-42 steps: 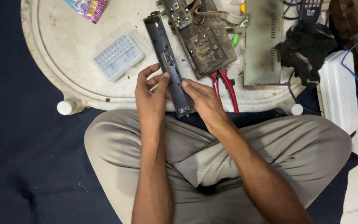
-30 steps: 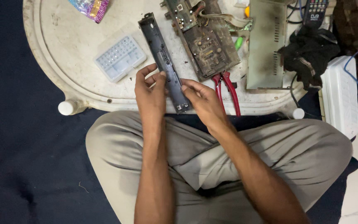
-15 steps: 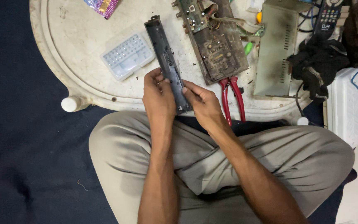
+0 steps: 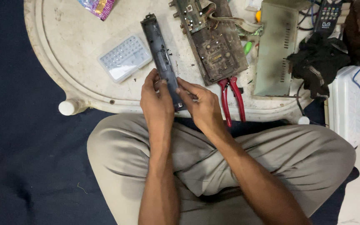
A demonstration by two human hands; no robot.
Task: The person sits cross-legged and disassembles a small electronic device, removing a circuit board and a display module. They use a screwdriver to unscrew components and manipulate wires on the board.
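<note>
Sitting cross-legged on dark blue floor covering (image 4: 26, 137), knees against round white table (image 4: 63, 71).

Lying on table, largest first: grey metal cover (image 4: 273, 54), circuit board (image 4: 215, 41), clear button pad (image 4: 123, 58), red pliers (image 4: 232, 100), foil wrapper (image 4: 97, 6) at far edge.

Standing right of table: white box (image 4: 346, 104), black cloth (image 4: 317, 58) beside it.

Gripping near end of long dark panel (image 4: 160, 54) over near table edge: left hand (image 4: 157, 102) closed on left side, right hand (image 4: 201, 104) pinching right side.
</note>
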